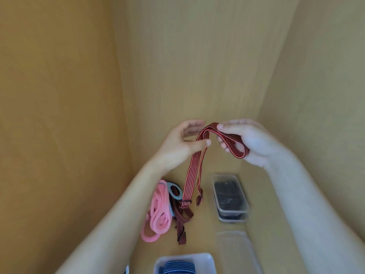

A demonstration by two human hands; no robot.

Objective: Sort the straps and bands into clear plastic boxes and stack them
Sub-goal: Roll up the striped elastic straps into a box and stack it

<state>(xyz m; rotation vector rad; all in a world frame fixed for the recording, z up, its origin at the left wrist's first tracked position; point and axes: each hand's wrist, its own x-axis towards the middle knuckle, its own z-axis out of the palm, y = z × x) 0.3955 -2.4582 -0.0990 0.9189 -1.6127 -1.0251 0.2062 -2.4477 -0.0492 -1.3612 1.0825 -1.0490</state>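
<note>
A red-and-black striped strap (192, 171) hangs in the air between my hands. My right hand (248, 143) grips its folded loop end. My left hand (181, 143) pinches the strap near the bend with thumb and fingers, the other fingers spread. The two loose ends dangle down over a pile on the wooden surface: pink bands (158, 216), a grey-blue band (174, 191) and more red striped straps (180, 222). A closed clear box with black straps (229, 196) stands to the right of the pile.
A clear empty box or lid (237, 252) lies in front of the black-strap box. An open clear box holding blue striped straps (183, 264) sits at the bottom edge. Wooden walls (59, 95) close in on the left, back and right.
</note>
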